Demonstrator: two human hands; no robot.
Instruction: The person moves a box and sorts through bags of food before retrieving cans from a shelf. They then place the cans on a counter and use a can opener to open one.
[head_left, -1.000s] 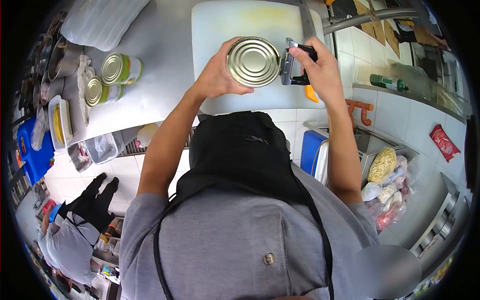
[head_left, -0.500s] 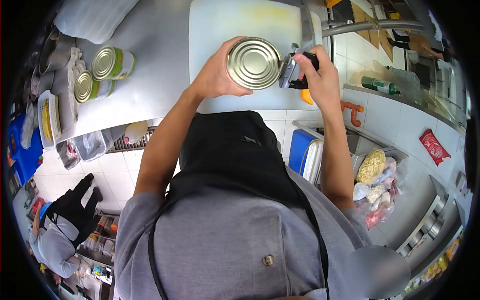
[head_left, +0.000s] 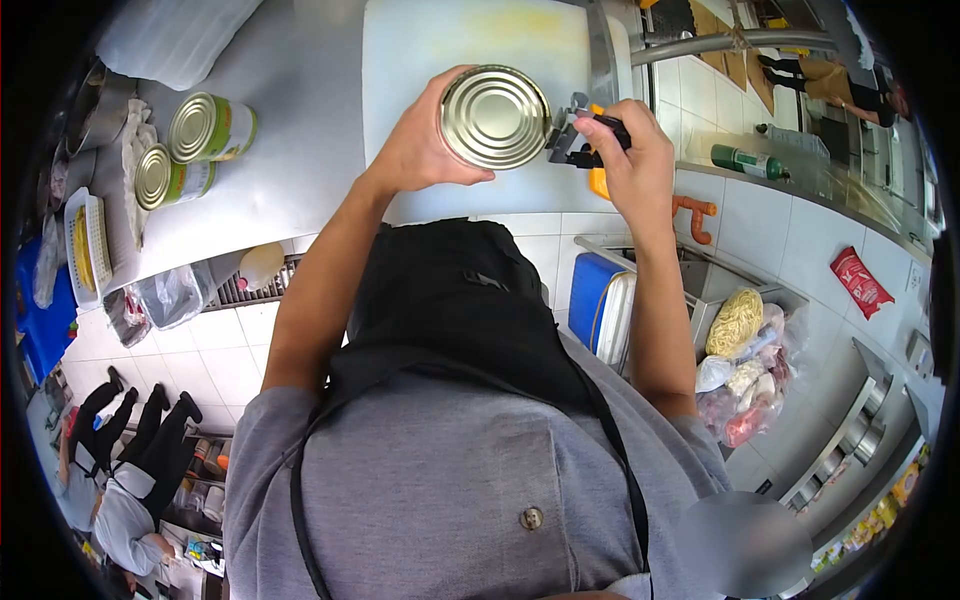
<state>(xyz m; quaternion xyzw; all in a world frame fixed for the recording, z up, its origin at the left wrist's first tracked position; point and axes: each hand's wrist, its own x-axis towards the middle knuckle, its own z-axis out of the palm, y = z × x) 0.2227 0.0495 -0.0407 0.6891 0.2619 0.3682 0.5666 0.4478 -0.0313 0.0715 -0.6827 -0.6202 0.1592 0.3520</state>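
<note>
A large can point(head_left: 496, 117) with its ringed metal end facing up is over the white cutting board point(head_left: 410, 40). My left hand point(head_left: 422, 140) is wrapped round the can's left side. In my right hand point(head_left: 640, 155) is a can opener point(head_left: 572, 130) with black handles, its metal head at the can's right rim. Whether the head bites the rim is hard to tell. Two more cans, a larger one point(head_left: 212, 127) and a smaller one point(head_left: 170, 178) with green labels, stand on the steel counter at the left.
A white basket point(head_left: 88, 250) sits at the counter's left edge, below a cloth point(head_left: 137, 150). Bagged food point(head_left: 745, 370) and a blue-and-white container point(head_left: 602, 300) are at the lower right. Two people point(head_left: 130, 490) are at the lower left, another point(head_left: 830, 85) at the upper right.
The opener's handles have tilted and its head has turned at the rim. The view has shifted slightly, and a second person now shows at the lower left.
</note>
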